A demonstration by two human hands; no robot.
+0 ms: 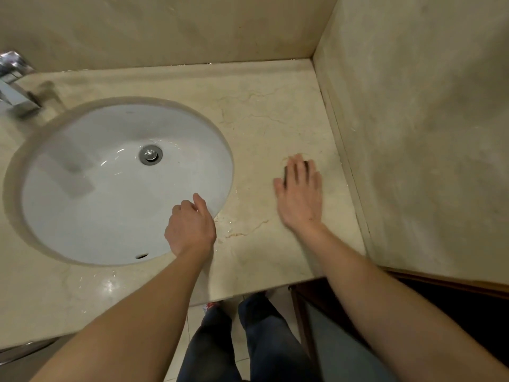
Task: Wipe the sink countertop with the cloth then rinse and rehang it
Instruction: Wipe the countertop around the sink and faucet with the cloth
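Head view: the marble countertop wraps round a white oval sink and ends at the right wall. Where the cloth is cannot be told. The right hand, blurred, is flat on or just over the countertop near its right edge, fingers straight and slightly spread, holding nothing. The left hand hangs over the sink's near right rim, fingers loosely curled, holding nothing. A chrome tap stands at the far left.

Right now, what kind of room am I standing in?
Most likely a bathroom: a white basin with a drain is sunk into a marble countertop, a chrome tap stands behind it, and stone walls close the corner.
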